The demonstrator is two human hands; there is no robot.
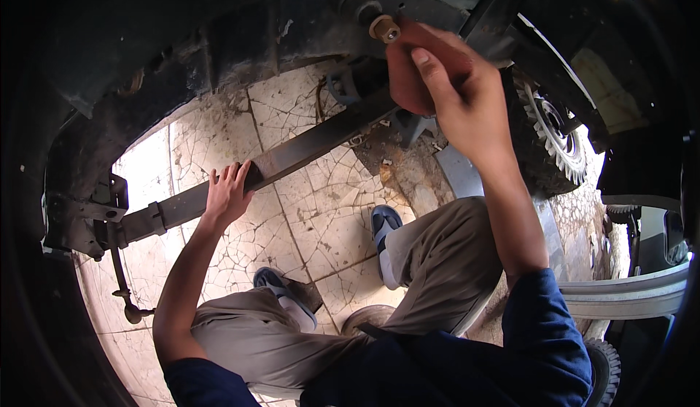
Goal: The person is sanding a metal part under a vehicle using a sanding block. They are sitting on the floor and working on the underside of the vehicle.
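bar (306, 149) slants lengthwise toward upper right, under left hand (228, 197).

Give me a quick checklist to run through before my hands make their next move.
1. Sheet secured: ok. The right hand holds the reddish-brown sheet, thumb against its face.
2. Left hand placed: ok. Its fingers lie on the leaf spring.
3. Sheet clear of the brass-coloured nut: cannot tell. They overlap in this view, so contact is uncertain.
4. Hands gloved: not ok. Both are bare.
5. Floor sound underfoot: not ok. The floor tiles are cracked.
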